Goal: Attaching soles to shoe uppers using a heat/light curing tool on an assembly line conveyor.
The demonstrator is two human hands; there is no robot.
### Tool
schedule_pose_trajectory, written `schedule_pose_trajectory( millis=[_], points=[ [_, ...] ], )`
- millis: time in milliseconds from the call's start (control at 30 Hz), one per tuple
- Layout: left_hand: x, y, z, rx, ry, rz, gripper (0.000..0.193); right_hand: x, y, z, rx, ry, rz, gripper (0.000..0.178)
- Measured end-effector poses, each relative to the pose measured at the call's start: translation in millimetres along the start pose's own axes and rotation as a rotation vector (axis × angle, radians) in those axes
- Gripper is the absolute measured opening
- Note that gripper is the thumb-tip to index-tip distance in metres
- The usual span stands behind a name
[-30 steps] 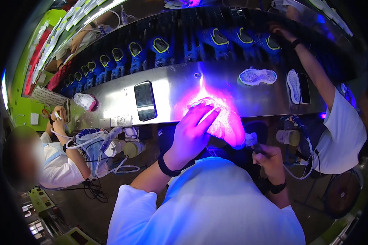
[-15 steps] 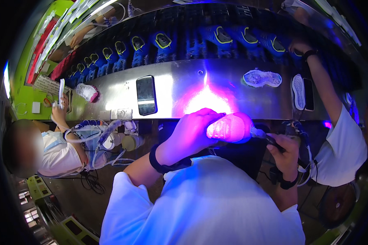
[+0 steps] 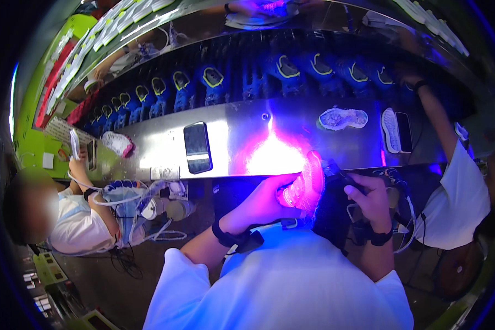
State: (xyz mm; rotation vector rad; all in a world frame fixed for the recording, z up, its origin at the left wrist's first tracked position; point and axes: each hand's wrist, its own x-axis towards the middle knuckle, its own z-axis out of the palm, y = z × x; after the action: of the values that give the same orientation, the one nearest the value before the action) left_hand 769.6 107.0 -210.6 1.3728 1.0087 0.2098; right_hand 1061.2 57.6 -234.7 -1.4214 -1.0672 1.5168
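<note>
My left hand (image 3: 265,199) is closed around a shoe (image 3: 308,187), washed in pink and purple light. The shoe is held up in front of the bench's near edge, tilted so that one end points away from me. In my right hand (image 3: 371,199) is a dark-handled brush (image 3: 334,169), its bristle end at the right side of the shoe. Whether the bristles touch the shoe I cannot tell. Bright light falls on the metal bench (image 3: 225,124) just beyond my hands.
A phone (image 3: 198,147) lies left of the glare. Right of it are a pale shoe sole (image 3: 344,119), a white sole (image 3: 391,131) and another phone (image 3: 404,132). Several blue shoes (image 3: 212,82) stand in a row behind. Co-workers' arms (image 3: 437,113) reach in from both sides.
The shoe has turned from lying sideways to standing more upright, and my left hand has moved with it. My right hand has shifted slightly left with the brush. The whole view has tilted somewhat.
</note>
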Motion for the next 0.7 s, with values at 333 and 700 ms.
schedule_pose_trajectory(
  millis=[333,700],
  points=[
    [-5.2,17.9,1.9,-0.3,0.083,-0.195,0.078,-5.1,28.1,20.9,-0.039,-0.033,-0.07,0.028],
    [26.6,-16.7,15.0,-0.149,0.198,-0.189,0.078,-19.2,37.3,-8.2,-0.102,0.065,-0.008,0.035]
  ],
)
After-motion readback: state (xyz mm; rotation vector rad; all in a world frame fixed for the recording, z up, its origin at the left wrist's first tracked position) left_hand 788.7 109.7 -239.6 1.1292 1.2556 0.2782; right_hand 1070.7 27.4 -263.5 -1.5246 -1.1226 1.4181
